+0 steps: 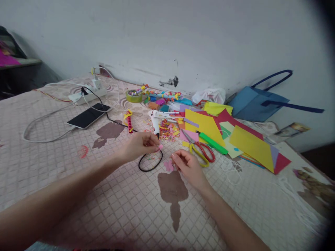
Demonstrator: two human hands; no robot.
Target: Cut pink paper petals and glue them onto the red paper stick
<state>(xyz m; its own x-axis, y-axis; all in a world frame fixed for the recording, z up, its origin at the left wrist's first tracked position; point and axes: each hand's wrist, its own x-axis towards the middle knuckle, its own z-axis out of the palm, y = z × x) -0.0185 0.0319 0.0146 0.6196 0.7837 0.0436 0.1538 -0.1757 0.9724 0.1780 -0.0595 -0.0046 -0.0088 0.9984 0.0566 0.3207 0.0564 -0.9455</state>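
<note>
My left hand [141, 144] is closed in a pinch, with a small pink piece [160, 147] at its fingertips. Below those fingertips, a black cable [150, 170] makes a loop on the table. My right hand [187, 165] has its fingers curled together beside some pink cut-out pieces [169, 165] on the tabletop. What its fingertips hold, if anything, is hidden. A white glue gun [155, 122] stands just beyond my left hand, near a heap of small colourful scraps [167, 130]. Scissors [200, 150] with red and yellow handles and a green cutter [213, 143] lie past my right hand.
Sheets of yellow paper [251, 146] and other colours spread at the right, before a blue bag [256, 103]. At the left are a phone [89, 115] and a power strip [89, 96] with trailing cords. Green tape [134, 97] sits near the wall.
</note>
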